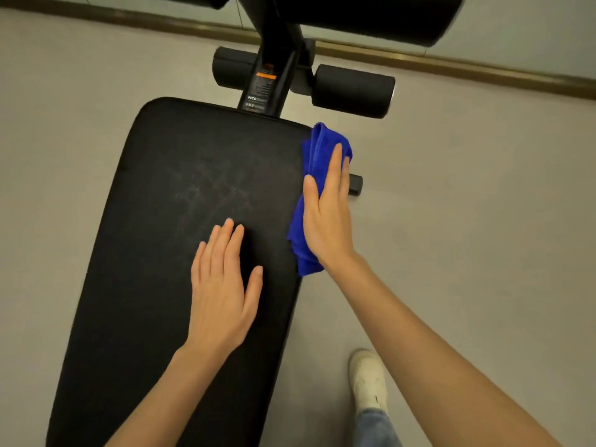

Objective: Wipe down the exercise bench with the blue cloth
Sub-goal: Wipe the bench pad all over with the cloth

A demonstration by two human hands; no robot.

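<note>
A black padded exercise bench (154, 240) runs from the bottom left up to the middle of the view, with faint pale smears near its centre. The blue cloth (317, 146) hangs bunched over the bench's right edge. My right hand (329, 214) lies flat on the cloth, fingers straight, and presses it against that edge. My left hand (222, 282) rests palm down on the pad to the left of it, fingers slightly apart, with nothing in it.
Black foam rollers (353, 90) and the bench's upright post (267, 75) stand beyond the pad. A short black peg (355, 185) sticks out right of the cloth. Grey floor surrounds the bench, a brown skirting strip (451, 64) runs behind, and my white shoe (367, 380) is at the bottom right.
</note>
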